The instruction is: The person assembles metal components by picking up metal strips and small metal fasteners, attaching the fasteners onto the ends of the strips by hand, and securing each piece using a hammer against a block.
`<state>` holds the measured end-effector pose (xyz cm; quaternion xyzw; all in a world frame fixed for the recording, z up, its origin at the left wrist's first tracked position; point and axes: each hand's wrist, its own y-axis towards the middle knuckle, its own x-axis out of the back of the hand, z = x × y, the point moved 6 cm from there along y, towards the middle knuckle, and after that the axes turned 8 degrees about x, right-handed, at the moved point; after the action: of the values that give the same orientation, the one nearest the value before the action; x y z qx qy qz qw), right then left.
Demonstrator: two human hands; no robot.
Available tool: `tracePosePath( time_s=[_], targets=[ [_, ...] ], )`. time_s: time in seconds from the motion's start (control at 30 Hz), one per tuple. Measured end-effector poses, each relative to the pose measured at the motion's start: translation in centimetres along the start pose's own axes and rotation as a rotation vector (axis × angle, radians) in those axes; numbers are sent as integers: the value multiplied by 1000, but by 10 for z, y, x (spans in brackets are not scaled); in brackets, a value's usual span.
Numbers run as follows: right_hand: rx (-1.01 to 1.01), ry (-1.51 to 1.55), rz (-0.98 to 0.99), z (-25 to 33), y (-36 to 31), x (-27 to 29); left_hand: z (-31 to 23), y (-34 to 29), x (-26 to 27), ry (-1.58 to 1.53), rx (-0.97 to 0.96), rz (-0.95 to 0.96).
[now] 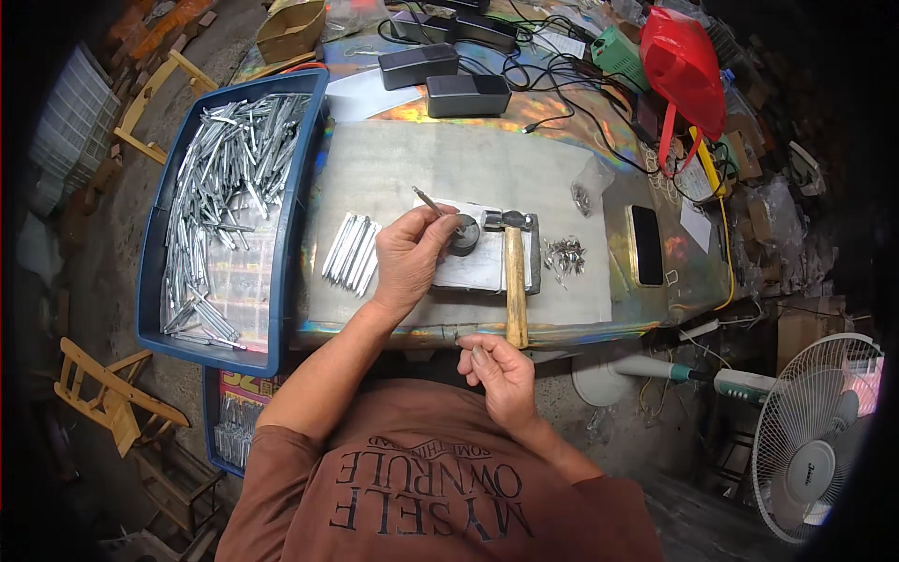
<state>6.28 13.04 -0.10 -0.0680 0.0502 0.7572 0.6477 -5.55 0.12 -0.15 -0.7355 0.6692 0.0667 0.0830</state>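
Note:
My left hand [405, 258] pinches a thin metal rod [427, 199] over a dark round block [465, 238]. The block sits on a pad covered with white paper [473, 273]. Beside it rests a hammer [515, 272], its head on the pad and its wooden handle pointing toward me. Below the handle's end, at the table's near edge, my right hand [504, 379] is closed with thumb and finger together; what they hold, if anything, is too small to name. Left of the pad lies a row of silver rods [351, 255]. Small metal pieces [565, 258] lie in a pile to the right.
A blue tray [144, 281] heaped with silver rods stands at the left. A phone [645, 245], a small plastic bag [585, 192] and a red bag [682, 70] are on the right. Black boxes [468, 96] and cables fill the back. A fan [813, 450] stands at lower right.

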Motion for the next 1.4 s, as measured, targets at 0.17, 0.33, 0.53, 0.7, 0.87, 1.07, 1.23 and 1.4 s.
tracePosePath(
  time_s=[0.17,0.33,0.53,0.7,0.87,1.07,1.23,1.4],
  targets=[
    [6,-22,7,0,-1,1,-1,-1,-1,-1,-11,-1],
    [-3,-30,10,0,-2,1,1,-1,-1,11,10,-4],
    [59,-4,60,12,-4,1,-11,-1,-5,237,-207,4],
    [359,-286,43,53,21,16,-30,-3,-15,568,-508,101],
    [608,-576,-89,91,78,21,-29,-1,-18,522,-506,130],
    [860,-813,172,102,115,-9,-31,-4,-20,589,-487,148],
    [1010,-1040,163,94,102,-18,-20,1,-15,565,-422,121],
    [1085,-955,107,69,75,-7,-19,4,-15,478,-472,77]
  ],
)
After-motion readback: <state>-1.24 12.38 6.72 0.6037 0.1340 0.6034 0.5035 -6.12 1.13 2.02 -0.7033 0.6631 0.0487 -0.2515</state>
